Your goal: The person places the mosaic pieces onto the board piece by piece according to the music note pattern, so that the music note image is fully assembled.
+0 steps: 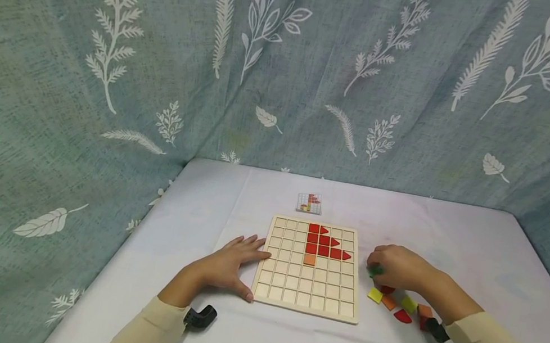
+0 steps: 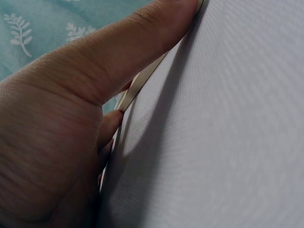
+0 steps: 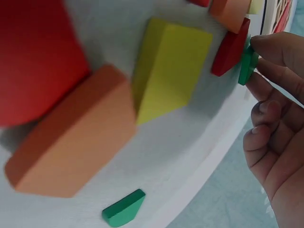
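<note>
My left hand (image 1: 230,264) lies with fingers spread along the left side of a wooden grid board (image 1: 291,282), fingertips and thumb at its edge. Three rows of red pieces (image 1: 324,240), each ending in a point at the right, sit in the upper grid, with an orange square (image 1: 309,260) below them. To the right of the board my right hand (image 1: 403,267) pinches a small green piece (image 3: 248,66) between thumb and fingers. Right beside that piece, in the right wrist view, is a red piece (image 3: 231,47).
Loose pieces lie below my right hand: a yellow square (image 1: 375,295), an orange piece (image 1: 388,302), a red quarter-round piece (image 1: 403,316) and others. Another green piece (image 3: 123,208) shows in the right wrist view. Behind the board lies a small pattern card (image 1: 309,203).
</note>
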`<control>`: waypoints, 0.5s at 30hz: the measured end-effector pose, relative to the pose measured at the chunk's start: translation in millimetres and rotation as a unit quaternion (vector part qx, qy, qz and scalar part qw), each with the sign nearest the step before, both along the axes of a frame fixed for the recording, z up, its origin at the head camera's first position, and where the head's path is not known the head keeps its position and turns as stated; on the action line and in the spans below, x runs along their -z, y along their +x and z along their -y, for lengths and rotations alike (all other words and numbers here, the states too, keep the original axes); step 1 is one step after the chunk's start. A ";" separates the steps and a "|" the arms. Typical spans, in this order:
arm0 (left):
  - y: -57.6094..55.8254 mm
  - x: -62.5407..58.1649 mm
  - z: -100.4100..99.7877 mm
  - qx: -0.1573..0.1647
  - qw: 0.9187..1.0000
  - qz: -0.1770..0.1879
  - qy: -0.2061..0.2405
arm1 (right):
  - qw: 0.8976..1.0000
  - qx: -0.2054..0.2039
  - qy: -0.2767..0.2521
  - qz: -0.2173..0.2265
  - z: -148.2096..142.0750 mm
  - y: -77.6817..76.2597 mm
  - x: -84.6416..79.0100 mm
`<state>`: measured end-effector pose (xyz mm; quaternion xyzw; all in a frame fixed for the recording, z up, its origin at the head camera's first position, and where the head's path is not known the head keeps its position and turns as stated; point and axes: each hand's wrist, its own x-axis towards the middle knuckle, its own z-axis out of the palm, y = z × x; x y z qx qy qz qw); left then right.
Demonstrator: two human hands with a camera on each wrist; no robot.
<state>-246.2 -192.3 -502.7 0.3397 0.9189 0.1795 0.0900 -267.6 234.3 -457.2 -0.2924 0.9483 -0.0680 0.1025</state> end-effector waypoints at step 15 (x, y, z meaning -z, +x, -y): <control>-0.1 -0.6 0.7 -0.005 1.000 0.006 0.005 | 0.999 -0.047 -0.008 -0.009 22.7 0.6 -17.1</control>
